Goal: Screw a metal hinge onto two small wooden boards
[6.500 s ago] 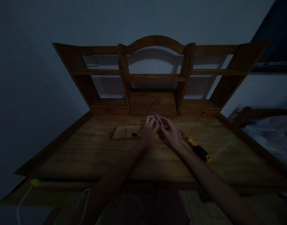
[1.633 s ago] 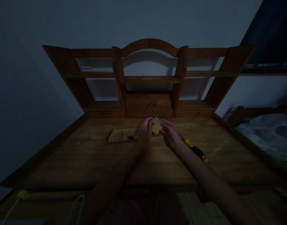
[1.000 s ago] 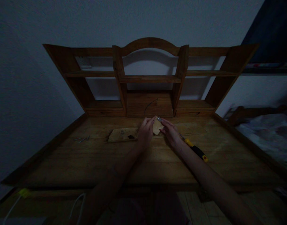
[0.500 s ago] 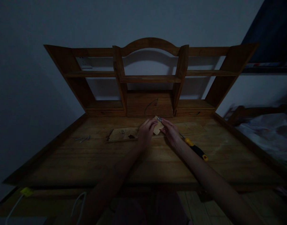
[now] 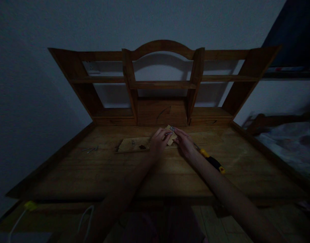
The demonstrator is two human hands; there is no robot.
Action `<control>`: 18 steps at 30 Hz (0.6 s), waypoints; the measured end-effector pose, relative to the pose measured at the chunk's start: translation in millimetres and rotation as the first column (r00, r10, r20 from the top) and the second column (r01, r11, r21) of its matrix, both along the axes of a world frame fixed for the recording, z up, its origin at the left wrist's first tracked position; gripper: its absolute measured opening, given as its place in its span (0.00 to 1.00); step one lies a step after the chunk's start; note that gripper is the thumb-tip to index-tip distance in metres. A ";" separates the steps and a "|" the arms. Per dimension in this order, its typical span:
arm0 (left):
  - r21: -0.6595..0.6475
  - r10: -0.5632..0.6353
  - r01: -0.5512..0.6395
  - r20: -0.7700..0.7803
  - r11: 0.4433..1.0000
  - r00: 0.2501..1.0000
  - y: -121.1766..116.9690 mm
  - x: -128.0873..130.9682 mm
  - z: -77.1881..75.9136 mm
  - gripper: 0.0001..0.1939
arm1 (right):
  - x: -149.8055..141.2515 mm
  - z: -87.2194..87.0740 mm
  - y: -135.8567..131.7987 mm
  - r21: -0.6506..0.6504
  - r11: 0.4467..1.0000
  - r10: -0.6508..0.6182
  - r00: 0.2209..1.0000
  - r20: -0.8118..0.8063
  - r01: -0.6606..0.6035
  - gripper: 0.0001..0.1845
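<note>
The room is dim. My left hand (image 5: 157, 142) and my right hand (image 5: 184, 142) meet over a wooden desk (image 5: 155, 168), both pinched on a small pale wooden piece (image 5: 171, 137) held a little above the top. A small shiny metal fitting (image 5: 172, 128) sits at the upper edge of that piece, by my right fingertips. A thin metal pin shows between my left fingertips, touching the piece. A flat wooden board (image 5: 132, 144) lies on the desk just under and left of my hands.
A yellow-and-black screwdriver (image 5: 210, 161) lies right of my right wrist. Several screws (image 5: 91, 149) rest at the left. A wooden hutch (image 5: 162, 84) with open shelves stands at the back. White cables (image 5: 86, 216) hang below the front edge. A bed is at the right.
Earlier my hands held only a small metal fitting; now they hold the pale wooden piece with the fitting on it. Over the last second the hands barely shifted.
</note>
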State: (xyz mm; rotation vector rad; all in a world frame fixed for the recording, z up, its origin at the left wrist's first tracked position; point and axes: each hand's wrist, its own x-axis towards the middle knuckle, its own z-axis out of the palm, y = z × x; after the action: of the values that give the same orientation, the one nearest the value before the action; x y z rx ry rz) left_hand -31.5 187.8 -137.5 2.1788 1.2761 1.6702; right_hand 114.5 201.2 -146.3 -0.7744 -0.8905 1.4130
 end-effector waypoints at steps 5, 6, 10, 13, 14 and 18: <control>0.023 0.007 -0.007 -0.005 1.000 1.000 1.4 0.4 -2.3 0.03 | 0.4 -0.2 0.4 -0.009 1.000 -0.017 1.000 0.003 0.017 0.19; 0.023 0.008 -0.008 -0.001 1.000 1.000 1.3 0.5 -2.3 0.03 | 0.5 -0.3 0.6 -0.013 1.000 -0.023 1.000 0.005 0.023 0.19; 0.027 0.010 -0.010 0.008 1.000 1.000 0.1 1.4 -1.1 0.02 | 0.9 0.2 0.2 -0.021 0.999 -0.031 0.999 0.015 0.032 0.20; 0.044 0.003 -0.003 0.008 0.999 1.000 -0.3 1.5 -0.2 0.04 | 1.1 1.5 -1.0 -0.017 1.000 -0.026 1.000 0.013 0.026 0.20; 0.047 0.000 0.000 0.008 0.999 1.000 -0.3 1.4 -0.1 0.04 | 1.1 1.7 -1.1 -0.016 1.000 -0.026 1.000 0.011 0.027 0.20; 0.047 -0.007 0.007 -0.001 0.999 1.000 0.0 1.0 -0.1 0.06 | 1.6 0.6 0.6 -0.020 0.999 -0.030 1.000 0.000 0.030 0.19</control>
State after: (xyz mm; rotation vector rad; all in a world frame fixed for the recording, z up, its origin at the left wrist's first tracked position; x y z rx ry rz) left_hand -30.5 187.8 -137.7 2.2084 1.2400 1.7138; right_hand 116.0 201.8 -145.7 -0.7992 -0.8626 1.3977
